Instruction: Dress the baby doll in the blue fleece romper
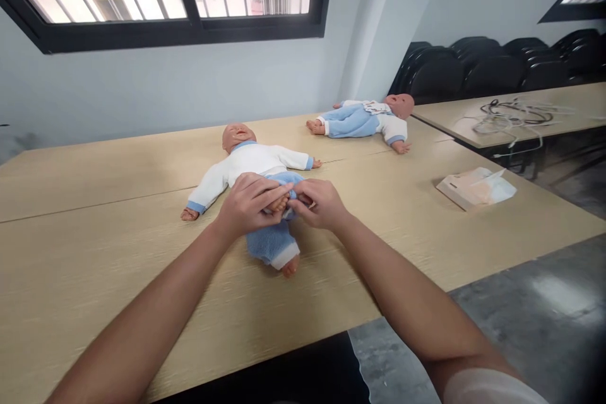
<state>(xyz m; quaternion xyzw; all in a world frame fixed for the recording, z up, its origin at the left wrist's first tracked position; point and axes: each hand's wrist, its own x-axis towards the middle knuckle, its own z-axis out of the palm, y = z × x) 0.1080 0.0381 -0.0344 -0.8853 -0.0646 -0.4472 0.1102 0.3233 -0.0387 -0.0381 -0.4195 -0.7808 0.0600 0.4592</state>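
A baby doll (250, 161) in a white top and blue fuzzy trousers lies on its back on the wooden table (95, 252), head away from me. My left hand (249, 205) is closed round one raised bare foot of the doll. My right hand (319, 204) pinches the blue trouser cuff beside that foot. The doll's other leg (277, 249) lies stretched toward me, its foot bare below a white cuff.
A second doll (367, 118) in the same clothes lies farther back on the table. A pack of wipes (476, 187) sits at the right. Cables (514, 115) lie on another table, with black chairs (473, 69) behind. Grey floor shows at lower right.
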